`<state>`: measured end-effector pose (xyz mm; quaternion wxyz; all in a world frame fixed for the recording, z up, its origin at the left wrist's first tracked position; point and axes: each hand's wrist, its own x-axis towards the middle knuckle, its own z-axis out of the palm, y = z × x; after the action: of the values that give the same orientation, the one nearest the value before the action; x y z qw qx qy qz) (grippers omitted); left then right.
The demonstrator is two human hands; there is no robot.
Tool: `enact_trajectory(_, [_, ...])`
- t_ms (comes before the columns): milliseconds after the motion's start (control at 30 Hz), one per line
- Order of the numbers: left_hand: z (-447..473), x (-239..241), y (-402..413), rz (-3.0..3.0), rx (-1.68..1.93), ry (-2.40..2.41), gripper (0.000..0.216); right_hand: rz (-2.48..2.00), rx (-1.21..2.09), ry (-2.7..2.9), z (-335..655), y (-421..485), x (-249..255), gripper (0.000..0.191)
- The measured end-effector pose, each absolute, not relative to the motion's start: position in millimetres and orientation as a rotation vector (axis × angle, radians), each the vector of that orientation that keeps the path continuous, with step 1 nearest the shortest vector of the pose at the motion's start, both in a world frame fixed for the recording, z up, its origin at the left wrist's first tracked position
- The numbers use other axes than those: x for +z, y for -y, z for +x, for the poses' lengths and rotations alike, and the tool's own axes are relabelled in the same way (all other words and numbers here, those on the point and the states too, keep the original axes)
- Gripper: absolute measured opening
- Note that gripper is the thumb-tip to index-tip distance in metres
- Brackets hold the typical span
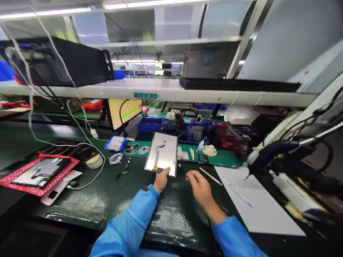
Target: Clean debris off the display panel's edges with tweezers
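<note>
A silver rectangular panel (163,151) with a grey flex strip on it lies on the dark green bench mat (107,200) in front of me. My left hand (161,181) grips the panel's near edge, thumb on top. My right hand (199,185) hovers just right of the panel with its fingers loosely curled and nothing in it. Both arms wear blue sleeves. A thin pale stick (210,176) lies on the mat right of my right hand.
A red tray (16,178) holding another panel sits at the left, beside a tape roll (94,160). Blue bins (151,125), small parts and a tilted screen (124,111) line the back. White sheet (257,203) and black cabled tool (270,151) at right. A shelf (160,89) hangs overhead.
</note>
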<state>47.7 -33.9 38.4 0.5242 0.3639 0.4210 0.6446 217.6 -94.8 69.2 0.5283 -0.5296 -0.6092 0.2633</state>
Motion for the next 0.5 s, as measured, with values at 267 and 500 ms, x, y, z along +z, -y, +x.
enact_trajectory(267, [22,-6,-4,0.816,1.538,-1.004,0.027,-1.227,0.934,1.219,171,26,25,0.050])
enact_trajectory(500, [21,-21,1,0.837,1.484,-1.011,0.029,-1.020,1.367,1.264,181,35,19,0.040])
